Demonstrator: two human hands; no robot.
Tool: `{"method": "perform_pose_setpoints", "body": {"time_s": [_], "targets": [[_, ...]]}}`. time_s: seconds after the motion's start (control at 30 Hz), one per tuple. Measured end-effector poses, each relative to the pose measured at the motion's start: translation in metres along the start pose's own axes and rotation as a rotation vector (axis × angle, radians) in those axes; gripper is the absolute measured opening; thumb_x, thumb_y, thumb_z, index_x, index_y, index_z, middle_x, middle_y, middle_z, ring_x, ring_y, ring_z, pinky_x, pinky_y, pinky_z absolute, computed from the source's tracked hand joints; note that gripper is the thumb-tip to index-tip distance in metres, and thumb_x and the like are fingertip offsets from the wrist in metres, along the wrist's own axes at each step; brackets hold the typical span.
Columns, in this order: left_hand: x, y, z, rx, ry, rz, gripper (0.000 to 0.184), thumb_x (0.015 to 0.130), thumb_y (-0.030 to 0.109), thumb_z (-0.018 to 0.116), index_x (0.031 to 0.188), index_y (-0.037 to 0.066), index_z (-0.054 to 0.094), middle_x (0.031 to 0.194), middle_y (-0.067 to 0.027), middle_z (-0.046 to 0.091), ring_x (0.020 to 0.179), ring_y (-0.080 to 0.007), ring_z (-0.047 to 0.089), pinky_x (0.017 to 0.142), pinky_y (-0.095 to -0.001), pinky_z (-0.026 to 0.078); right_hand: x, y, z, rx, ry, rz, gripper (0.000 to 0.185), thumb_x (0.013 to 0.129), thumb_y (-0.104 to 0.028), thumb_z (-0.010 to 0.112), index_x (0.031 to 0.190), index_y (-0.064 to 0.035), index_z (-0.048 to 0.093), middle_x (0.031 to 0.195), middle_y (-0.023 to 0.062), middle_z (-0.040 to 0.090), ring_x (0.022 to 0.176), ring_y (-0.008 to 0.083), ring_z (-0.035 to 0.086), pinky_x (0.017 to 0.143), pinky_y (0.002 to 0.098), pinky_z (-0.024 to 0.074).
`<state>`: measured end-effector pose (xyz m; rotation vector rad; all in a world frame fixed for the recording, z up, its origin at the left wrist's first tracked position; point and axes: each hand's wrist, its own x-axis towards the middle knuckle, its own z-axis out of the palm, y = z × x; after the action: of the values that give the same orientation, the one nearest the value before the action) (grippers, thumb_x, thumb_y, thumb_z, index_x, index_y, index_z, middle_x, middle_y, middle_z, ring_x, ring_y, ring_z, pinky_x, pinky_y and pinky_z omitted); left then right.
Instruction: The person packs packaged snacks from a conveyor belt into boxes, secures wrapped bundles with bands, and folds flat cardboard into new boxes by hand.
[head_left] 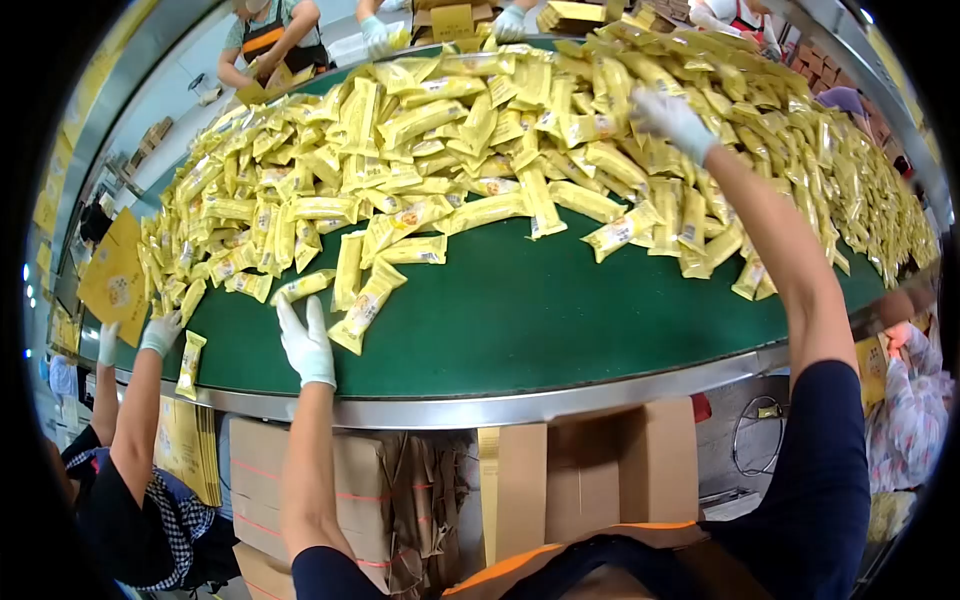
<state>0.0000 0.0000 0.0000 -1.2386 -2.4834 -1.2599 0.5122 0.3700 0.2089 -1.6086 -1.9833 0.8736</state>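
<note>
A large heap of yellow wrapped snack packets (430, 125) covers the green conveyor belt (520, 320). My left hand (306, 345), in a white glove, is near the belt's front edge with its fingers stretched out and apart. Its fingertips touch a single yellow packet (303, 287) at the front of the heap. Beside it, another packet (366, 306) lies slanted on the belt. My right hand (675, 122), also gloved and slightly blurred, reaches far over the heap with fingers extended. It is against the packets at the upper right, and its fingers show no packet clearly held.
A metal rim (480, 411) runs along the belt's front. Below stand an open cardboard box (590, 480) and stacked flat cartons (310, 480). At left, a co-worker's gloved hand (160, 332) is by a yellow carton (113, 278). Other people work across the belt and at right.
</note>
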Motion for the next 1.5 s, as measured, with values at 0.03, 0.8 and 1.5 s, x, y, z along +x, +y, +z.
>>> {"method": "perform_pose_setpoints", "body": {"time_s": [0.03,0.8,1.5], "targets": [[-0.006,0.009,-0.005,-0.065,-0.004,0.016,0.072,0.095,0.046,0.056,0.148,0.003,0.034,0.149,-0.0216,0.040,0.136,-0.0373,0.040,0.113,-0.0399,0.031,-0.012,-0.005,0.001,-0.014,-0.015,0.011,0.074,0.091,-0.066,0.043,0.141,-0.0113,0.051,0.139,0.0141,0.054,0.124,0.0303,0.054,0.106,0.0401,0.0411],[-0.059,0.118,0.011,-0.398,-0.374,0.341,0.034,0.084,0.015,0.067,0.117,0.006,0.067,0.133,-0.0204,0.056,0.123,-0.0336,0.054,0.104,-0.0373,0.043,-0.019,-0.091,0.084,-0.562,-0.375,-0.331,0.057,0.084,-0.055,0.057,0.127,-0.0176,0.064,0.130,0.0151,0.061,0.119,0.0279,0.058,0.101,0.0359,0.0436],[-0.089,0.152,0.040,-0.303,-0.480,0.319,0.086,0.069,0.045,0.080,0.143,0.015,0.048,0.155,-0.0201,0.028,0.142,-0.0499,0.017,0.115,-0.0534,0.022,-0.105,-0.138,0.228,-0.751,-0.694,-0.659,0.079,0.069,-0.062,0.066,0.140,-0.0308,0.049,0.129,0.0176,0.060,0.098,0.0303,0.068,0.085,0.0390,0.0541]]}}
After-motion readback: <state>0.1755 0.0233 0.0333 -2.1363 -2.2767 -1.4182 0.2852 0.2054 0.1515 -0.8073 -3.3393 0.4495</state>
